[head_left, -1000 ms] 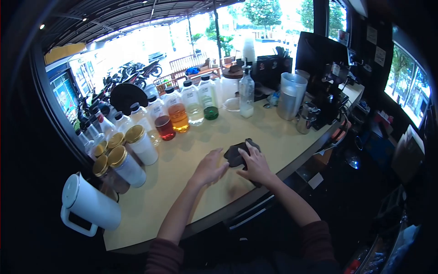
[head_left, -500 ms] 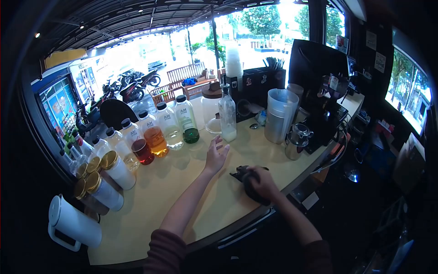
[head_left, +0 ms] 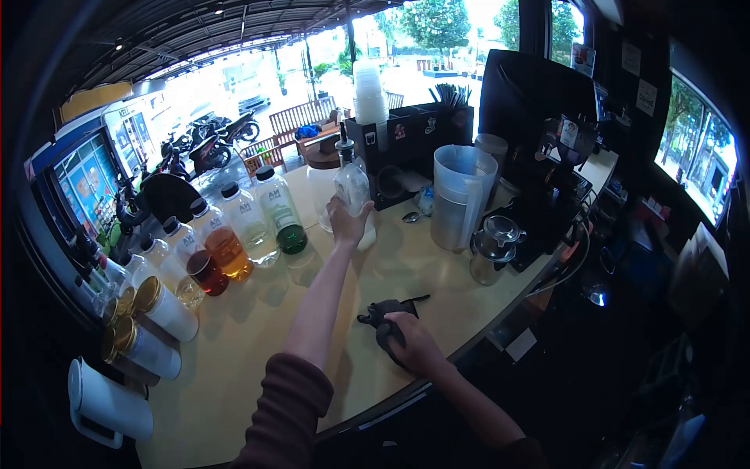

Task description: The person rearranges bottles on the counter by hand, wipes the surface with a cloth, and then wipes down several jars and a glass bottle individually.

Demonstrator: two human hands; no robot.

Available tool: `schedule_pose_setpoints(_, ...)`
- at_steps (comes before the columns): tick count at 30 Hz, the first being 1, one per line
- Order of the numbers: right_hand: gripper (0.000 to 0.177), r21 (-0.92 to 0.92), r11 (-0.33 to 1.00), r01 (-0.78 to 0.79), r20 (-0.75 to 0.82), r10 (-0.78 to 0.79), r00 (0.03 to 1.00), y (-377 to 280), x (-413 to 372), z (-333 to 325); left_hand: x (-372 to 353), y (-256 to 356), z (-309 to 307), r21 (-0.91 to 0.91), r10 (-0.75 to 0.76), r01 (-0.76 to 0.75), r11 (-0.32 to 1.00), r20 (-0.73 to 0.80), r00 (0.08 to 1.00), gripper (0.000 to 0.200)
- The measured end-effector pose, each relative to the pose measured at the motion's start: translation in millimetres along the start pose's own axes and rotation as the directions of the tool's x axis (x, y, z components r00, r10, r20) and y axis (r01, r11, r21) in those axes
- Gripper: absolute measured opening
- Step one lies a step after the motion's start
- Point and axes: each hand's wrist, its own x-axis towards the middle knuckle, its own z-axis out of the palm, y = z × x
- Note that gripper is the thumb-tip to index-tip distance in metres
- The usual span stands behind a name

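Observation:
My left hand [head_left: 349, 225] reaches forward across the counter with its fingers and thumb around a clear glass bottle [head_left: 353, 186]. This bottle has a dark pourer on top and a little pale liquid at the bottom, and it stands upright. Closer to the front edge, my right hand [head_left: 412, 341] grips a bunched dark cloth [head_left: 383, 314] lying on the counter. A lidded jar [head_left: 321, 184] stands just behind the bottle, partly hidden. Left of it is a black-capped bottle of green liquid [head_left: 281, 211].
Bottles of amber liquid [head_left: 228, 248] and red liquid [head_left: 205, 273] line the left side. Gold-lidded jars [head_left: 168, 311] and a white jug [head_left: 113, 402] stand nearer. To the right are a tall translucent pitcher [head_left: 457, 203], a metal coffee dripper [head_left: 494, 248] and a spoon [head_left: 411, 218].
My left hand has moved forward from beside the glass bottle and closed around it. My right hand has shifted the cloth across the counter. The camera view has turned slightly right.

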Motion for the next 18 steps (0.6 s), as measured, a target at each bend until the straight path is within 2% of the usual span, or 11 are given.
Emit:
schedule_pose_setpoints(1,0.037,-0.003,1.0,0.005,0.006,-0.005,1.0,-1,1,-1,-2,2,0,0.003,-0.006,0.006,1.0,0.004,1.0,0.086)
schedule_pose_setpoints(3,0.037,0.001,1.0,0.01,0.024,-0.01,1.0,-2,1,-2,-9,4,0,-0.055,0.029,-0.038,0.998,-0.156,0.987,0.073)
schedule_pose_setpoints(5,0.037,-0.005,0.996,-0.085,0.005,0.085,0.996,-3,-1,-1,-20,5,-14,-0.068,0.024,-0.032,0.997,-0.12,0.992,0.069)
schedule_pose_setpoints(6,0.037,0.022,0.997,-0.071,0.033,0.07,0.997,-4,-2,0,-25,5,-29,-0.088,0.029,-0.036,0.995,-0.083,0.996,0.067)
schedule_pose_setpoints(7,0.036,0.035,0.993,-0.116,0.033,0.115,0.993,-4,-2,-1,-31,5,-45,-0.053,0.014,-0.019,0.998,-0.105,0.994,0.067)
schedule_pose_setpoints(8,0.035,0.048,0.986,-0.16,0.034,0.158,0.987,-5,-1,-1,-39,6,-62,-0.268,0.044,-0.066,0.961,-0.087,0.995,0.069)
schedule_pose_setpoints(9,0.032,0.049,0.991,-0.124,0.025,0.123,0.992,-5,0,-1,-46,7,-86,-0.472,0.085,-0.113,0.875,-0.08,0.993,0.071)
schedule_pose_setpoints(10,0.03,0.046,0.995,-0.091,0.014,0.091,0.996,-6,1,-2,-55,6,-115,-0.445,0.074,-0.111,0.889,-0.099,0.992,0.071)
schedule_pose_setpoints(13,0.02,0.009,1.0,0.003,0.0,-0.003,1.0,-12,5,-4,-94,15,-213,-0.691,0.025,0.056,0.721,0.108,0.994,0.064)
schedule_pose_setpoints(15,0.019,0.016,0.999,0.042,0.004,-0.042,0.999,-22,9,-3,-117,5,-278,-0.631,0.071,0.001,0.776,0.09,0.993,0.067)
schedule_pose_setpoints(18,0.017,0.11,0.994,-0.019,0.063,0.013,0.998,-58,29,-1,-153,-3,-361,-0.569,0.013,-0.004,0.823,0.012,1.0,0.071)
